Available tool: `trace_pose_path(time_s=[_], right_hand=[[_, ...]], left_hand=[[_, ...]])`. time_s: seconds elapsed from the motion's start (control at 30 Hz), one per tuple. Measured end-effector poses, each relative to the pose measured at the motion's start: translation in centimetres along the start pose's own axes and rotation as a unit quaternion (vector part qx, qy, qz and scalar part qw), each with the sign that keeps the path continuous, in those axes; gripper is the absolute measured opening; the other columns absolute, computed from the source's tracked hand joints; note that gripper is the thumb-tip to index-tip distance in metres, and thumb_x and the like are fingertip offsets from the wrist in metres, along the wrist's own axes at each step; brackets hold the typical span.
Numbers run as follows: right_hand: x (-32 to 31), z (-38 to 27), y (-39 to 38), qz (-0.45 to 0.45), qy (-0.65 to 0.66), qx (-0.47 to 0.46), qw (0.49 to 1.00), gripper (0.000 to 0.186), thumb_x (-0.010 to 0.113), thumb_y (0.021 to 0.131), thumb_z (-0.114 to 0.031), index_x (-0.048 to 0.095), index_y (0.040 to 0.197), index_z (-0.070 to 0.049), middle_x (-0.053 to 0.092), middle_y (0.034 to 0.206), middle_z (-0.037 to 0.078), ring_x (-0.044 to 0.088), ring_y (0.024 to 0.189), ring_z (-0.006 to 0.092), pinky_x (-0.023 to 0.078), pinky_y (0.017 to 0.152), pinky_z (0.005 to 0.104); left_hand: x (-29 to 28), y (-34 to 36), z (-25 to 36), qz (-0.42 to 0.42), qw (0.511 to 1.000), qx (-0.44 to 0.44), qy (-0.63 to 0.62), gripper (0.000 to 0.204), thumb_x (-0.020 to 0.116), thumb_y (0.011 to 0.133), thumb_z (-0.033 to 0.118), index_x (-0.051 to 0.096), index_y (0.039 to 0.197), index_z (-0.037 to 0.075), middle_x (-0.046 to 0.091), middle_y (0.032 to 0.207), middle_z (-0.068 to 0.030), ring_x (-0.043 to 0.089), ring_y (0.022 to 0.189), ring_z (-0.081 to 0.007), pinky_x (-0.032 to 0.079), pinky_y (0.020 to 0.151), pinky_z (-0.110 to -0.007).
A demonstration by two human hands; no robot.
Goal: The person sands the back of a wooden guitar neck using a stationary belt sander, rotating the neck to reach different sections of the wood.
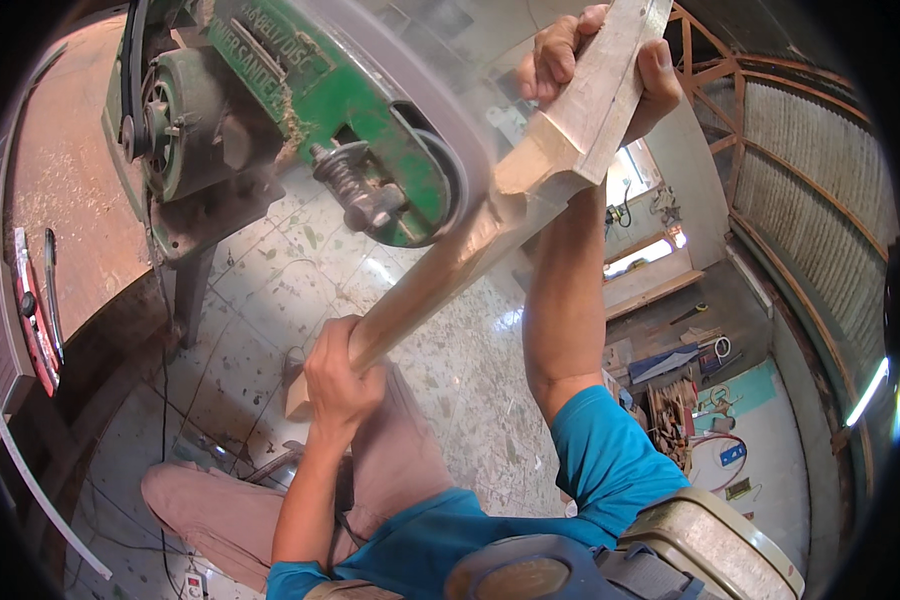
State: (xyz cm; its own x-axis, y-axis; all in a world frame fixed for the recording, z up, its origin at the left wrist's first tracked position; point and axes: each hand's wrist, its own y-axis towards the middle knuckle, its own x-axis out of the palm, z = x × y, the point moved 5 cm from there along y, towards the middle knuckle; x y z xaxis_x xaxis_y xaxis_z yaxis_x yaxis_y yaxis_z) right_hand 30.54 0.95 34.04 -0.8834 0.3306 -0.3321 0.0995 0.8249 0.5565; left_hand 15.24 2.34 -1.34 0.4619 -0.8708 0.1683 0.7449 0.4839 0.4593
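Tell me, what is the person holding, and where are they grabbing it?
A long wooden piece: left hand grips its narrow handle end, right hand its wide end.

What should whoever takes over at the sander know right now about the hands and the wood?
Left hand: closed round the narrow handle end of the long wooden blank, low and near the body.
Right hand: gripping the wide flat end, raised high.
The blank's middle is pressed against the moving belt of the green belt sander; the belt shows motion blur.
Done: the blank already has a shaped shoulder and a thin handle.
Left: how much sanding remains cannot be told. Sawdust coats the machine; cables lie on the tiled floor.
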Motion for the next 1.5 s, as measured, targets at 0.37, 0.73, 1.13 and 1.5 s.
trace_pose_path(time_s=[0.37,0.73,1.13,1.5], right_hand=[[-0.2,0.0,-1.5,0.14,-0.08,0.047,0.986,0.049,0.056,0.099,-0.051,0.063,0.105,-0.004,0.058,0.069,0.01,0.059,0.054,0.0201,0.055,0.056,0.0355],[1.2,-0.8,-1.3,0.24,-0.234,0.03,0.942,0.049,0.051,0.096,-0.05,0.064,0.098,-0.003,0.052,0.059,0.01,0.049,0.044,0.0175,0.048,0.044,0.0315],[3.8,-1.0,-1.3,0.311,-0.345,0.02,0.885,0.045,0.053,0.096,-0.052,0.058,0.094,-0.007,0.049,0.059,0.004,0.046,0.044,0.0108,0.043,0.043,0.0246],[4.4,-1.4,-1.3,0.346,-0.391,0.04,0.852,0.046,0.056,0.094,-0.056,0.055,0.091,-0.009,0.048,0.059,0.002,0.047,0.046,0.0072,0.042,0.043,0.0219]], left_hand=[[-0.1,0.6,-0.2,-0.022,0.999,-0.018,-0.033,0.032,0.059,0.074,0.005,0.065,0.105,-0.001,0.067,0.094,-0.0244,0.065,0.084,-0.0479,0.053,0.074,-0.048],[-0.5,0.9,-0.6,-0.051,0.997,-0.037,-0.053,0.035,0.059,0.073,0.006,0.067,0.106,-0.001,0.069,0.095,-0.0237,0.067,0.087,-0.0462,0.054,0.076,-0.046],[-0.4,1.1,-1.1,-0.076,0.994,-0.057,-0.06,0.035,0.06,0.074,0.009,0.066,0.107,0.0,0.069,0.095,-0.0235,0.067,0.085,-0.0463,0.054,0.075,-0.047],[-0.4,1.3,-1.4,-0.108,0.988,-0.061,-0.088,0.037,0.058,0.072,0.009,0.067,0.107,0.0,0.069,0.091,-0.0234,0.067,0.084,-0.0455,0.054,0.075,-0.045]])
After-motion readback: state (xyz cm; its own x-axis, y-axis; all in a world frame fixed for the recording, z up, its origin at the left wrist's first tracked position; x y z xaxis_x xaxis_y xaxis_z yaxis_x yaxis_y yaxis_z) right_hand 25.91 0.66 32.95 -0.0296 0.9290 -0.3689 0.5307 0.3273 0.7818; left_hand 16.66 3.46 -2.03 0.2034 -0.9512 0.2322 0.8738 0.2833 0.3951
